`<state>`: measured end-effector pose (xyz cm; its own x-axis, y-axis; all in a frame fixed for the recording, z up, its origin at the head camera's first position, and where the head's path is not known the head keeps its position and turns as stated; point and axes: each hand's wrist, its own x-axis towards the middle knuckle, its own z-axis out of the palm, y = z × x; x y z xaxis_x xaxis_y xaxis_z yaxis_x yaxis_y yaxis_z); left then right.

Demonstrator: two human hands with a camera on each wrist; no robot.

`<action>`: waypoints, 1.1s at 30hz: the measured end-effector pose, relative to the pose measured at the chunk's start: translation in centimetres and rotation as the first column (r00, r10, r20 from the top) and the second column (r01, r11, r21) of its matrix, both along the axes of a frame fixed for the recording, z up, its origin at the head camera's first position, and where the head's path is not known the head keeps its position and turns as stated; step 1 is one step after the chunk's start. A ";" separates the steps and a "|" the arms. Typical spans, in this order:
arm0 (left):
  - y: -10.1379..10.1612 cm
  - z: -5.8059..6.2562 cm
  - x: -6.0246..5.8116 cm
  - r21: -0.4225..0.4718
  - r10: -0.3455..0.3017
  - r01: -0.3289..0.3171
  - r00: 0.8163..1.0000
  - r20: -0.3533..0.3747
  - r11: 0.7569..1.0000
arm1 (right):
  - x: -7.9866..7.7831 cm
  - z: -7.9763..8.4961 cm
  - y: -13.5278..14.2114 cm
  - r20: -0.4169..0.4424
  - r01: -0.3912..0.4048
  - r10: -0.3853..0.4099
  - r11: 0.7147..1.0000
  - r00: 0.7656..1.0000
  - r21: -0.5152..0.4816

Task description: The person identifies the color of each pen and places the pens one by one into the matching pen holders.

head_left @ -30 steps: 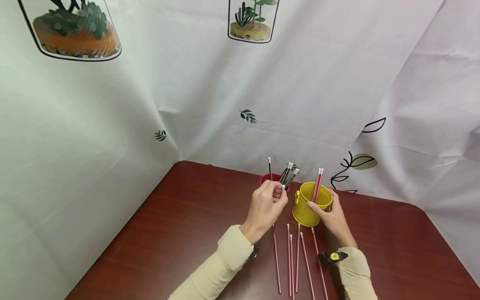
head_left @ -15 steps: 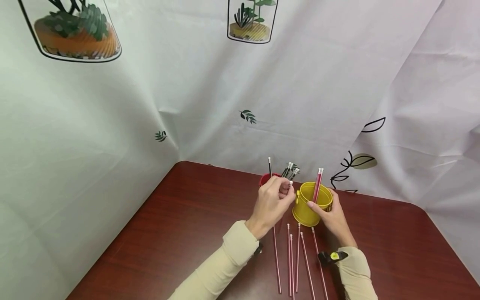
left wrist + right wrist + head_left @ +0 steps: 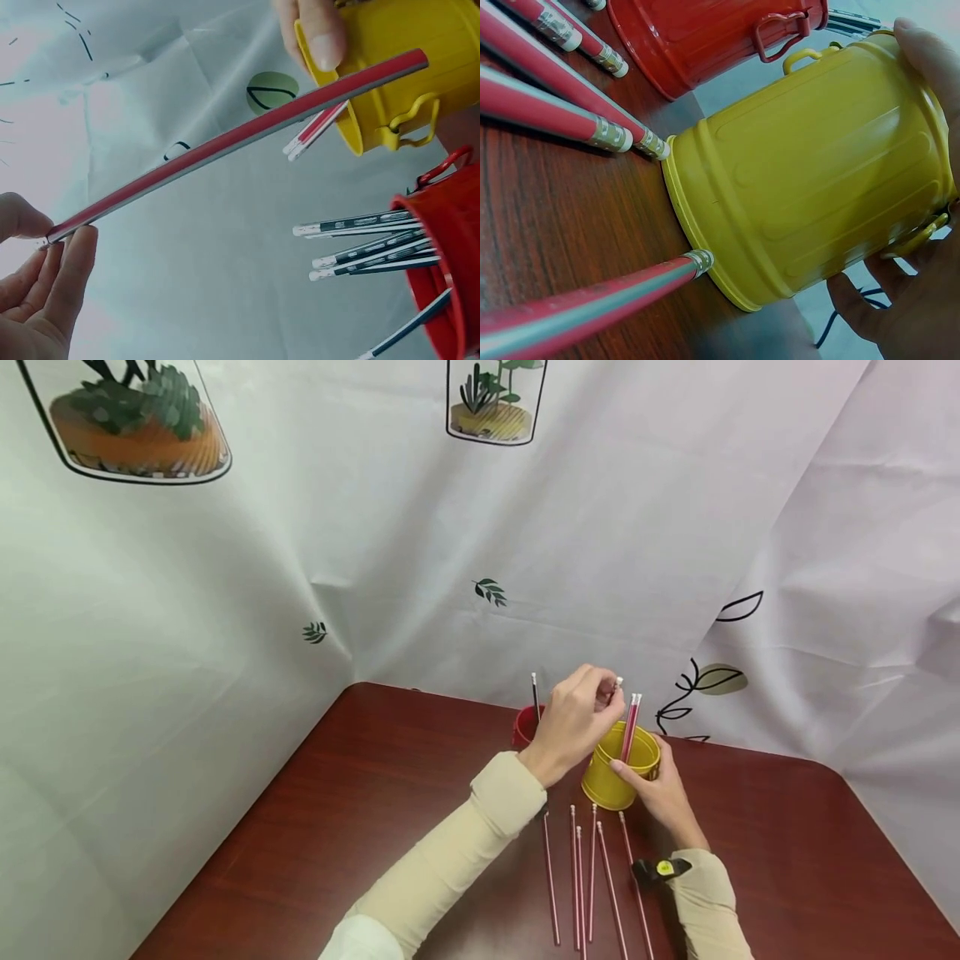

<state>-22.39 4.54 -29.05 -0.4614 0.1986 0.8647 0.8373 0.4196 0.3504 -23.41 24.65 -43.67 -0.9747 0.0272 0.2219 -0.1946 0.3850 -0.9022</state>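
My left hand [image 3: 573,718] pinches a red pencil with silver stripes [image 3: 225,145] near its white eraser, between thumb and fingertips. That pencil is raised beside the yellow bucket [image 3: 609,785], its other end overlapping the bucket in the left wrist view. My right hand [image 3: 663,792] holds the bucket from the right, thumb at the rim and fingers around the far side. Two red pencils [image 3: 321,129] stand inside it, eraser ends up. Left of it is a red bucket [image 3: 524,728], partly hidden by my left hand, holding several black-and-white pencils [image 3: 367,223].
Several red pencils [image 3: 609,885] lie on the brown table [image 3: 360,793] in front of the yellow bucket, eraser ends toward it; some touch or nearly touch its base. A white printed cloth [image 3: 420,568] hangs behind the table.
My left hand has risen and moved right, from in front of the red bucket to the yellow bucket's rim, carrying the pencil. My right hand stays on the yellow bucket.
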 end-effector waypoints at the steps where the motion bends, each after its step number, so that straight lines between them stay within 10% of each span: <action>1: 0.2 0.3 -0.3 -0.006 0.000 0.000 1.000 0.000 1.000 | 0.0 0.0 0.0 -0.002 -0.002 0.002 1.000 1.000 -0.004; 18: 3.0 1.7 -3.4 0.034 0.013 -0.012 1.000 -0.006 0.999 | -0.1 0.1 0.1 -0.028 0.001 0.000 1.000 1.000 0.027; 33: 3.4 -0.5 -3.4 -0.088 0.046 -0.042 0.998 0.047 0.995 | 0.3 0.6 -0.1 -0.033 0.000 0.001 0.999 0.999 0.041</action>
